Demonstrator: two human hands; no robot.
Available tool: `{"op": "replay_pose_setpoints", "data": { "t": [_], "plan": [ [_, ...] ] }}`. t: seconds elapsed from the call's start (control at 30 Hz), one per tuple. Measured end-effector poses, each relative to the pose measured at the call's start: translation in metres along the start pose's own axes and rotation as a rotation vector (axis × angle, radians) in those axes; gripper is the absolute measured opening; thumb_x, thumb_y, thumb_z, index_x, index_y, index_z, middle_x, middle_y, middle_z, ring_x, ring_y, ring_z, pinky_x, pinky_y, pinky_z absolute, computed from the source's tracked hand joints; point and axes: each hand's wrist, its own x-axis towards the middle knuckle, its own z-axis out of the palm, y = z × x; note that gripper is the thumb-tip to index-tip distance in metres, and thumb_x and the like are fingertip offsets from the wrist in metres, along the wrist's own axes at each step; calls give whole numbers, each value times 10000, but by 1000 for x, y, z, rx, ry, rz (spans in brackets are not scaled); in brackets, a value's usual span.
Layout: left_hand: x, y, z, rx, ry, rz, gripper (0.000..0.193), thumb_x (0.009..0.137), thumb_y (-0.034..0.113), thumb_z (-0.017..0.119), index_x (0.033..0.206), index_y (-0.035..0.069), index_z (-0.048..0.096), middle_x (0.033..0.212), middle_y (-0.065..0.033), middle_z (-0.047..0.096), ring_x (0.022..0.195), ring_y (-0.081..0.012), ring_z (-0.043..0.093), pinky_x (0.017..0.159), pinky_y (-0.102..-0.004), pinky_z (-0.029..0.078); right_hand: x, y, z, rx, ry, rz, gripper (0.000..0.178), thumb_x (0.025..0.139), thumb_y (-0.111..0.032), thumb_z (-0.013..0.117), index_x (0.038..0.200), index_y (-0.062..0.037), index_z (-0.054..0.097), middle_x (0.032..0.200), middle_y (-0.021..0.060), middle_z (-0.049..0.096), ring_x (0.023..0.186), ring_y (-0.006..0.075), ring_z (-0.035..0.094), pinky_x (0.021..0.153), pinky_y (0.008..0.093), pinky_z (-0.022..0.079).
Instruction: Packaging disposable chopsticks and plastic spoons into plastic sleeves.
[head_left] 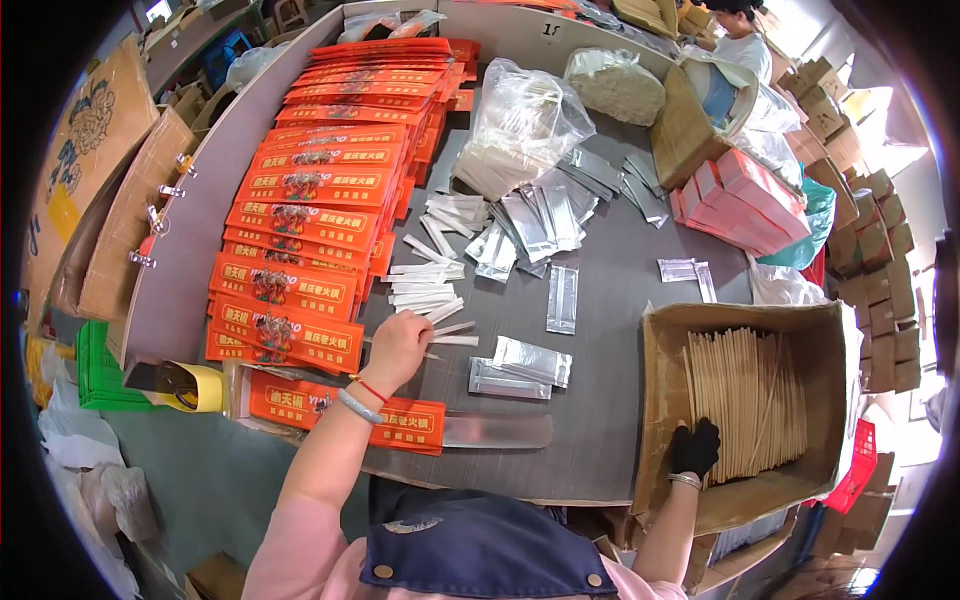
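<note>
My left hand point(399, 352) is bare, with a red cord and a pale bangle at the wrist. Its fingers are pinched on a narrow white paper strip point(455, 340), beside a loose pile of white strips point(425, 285). Below that wrist lies a red printed paper sleeve point(412, 424) with a clear plastic strip point(500, 430) sticking out of its right end. My right hand point(694, 450), in a black glove, is inside a cardboard box point(665, 340), its fingers curled on the near-left ends of wooden chopsticks point(750, 400). Overlapping red sleeves point(300, 235) fill the left side.
Silvery flat packets point(520, 365) lie mid-table, with more point(545, 220) heaped behind. A clear plastic bag point(525, 120) stands farther back. Pink-red boxes point(745, 205) sit at the right. A raised grey board point(215, 130) edges the table's left. A person point(740, 50) is at the far right.
</note>
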Motion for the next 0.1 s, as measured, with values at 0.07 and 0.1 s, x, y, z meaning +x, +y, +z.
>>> {"op": "replay_pose_setpoints", "data": {
  "t": [0.07, 0.1],
  "plan": [
    [6, 6, 0, -29, 60, 19, 82, 863, 116, 628, 894, 40, 620, 828, -165, 636, 823, -370, 615, 706, -465, 488, 4, 23, 19, -71, -41, 18, 411, 840, -331, 692, 1096, -27, 586, 1071, 185, 596, 999, 374, 585, 821, 510, 469],
    [9, 8, 0, -27, 56, 27, 82, 863, 116, 628, 894, 40, 620, 828, -165, 636, 823, -370, 615, 706, -465, 488, 8, 32, 29, -19, -66, 23, 425, 844, -353, 686, 1112, -39, 583, 1079, 177, 598, 1008, 364, 586, 825, 517, 467]
  ]
}}
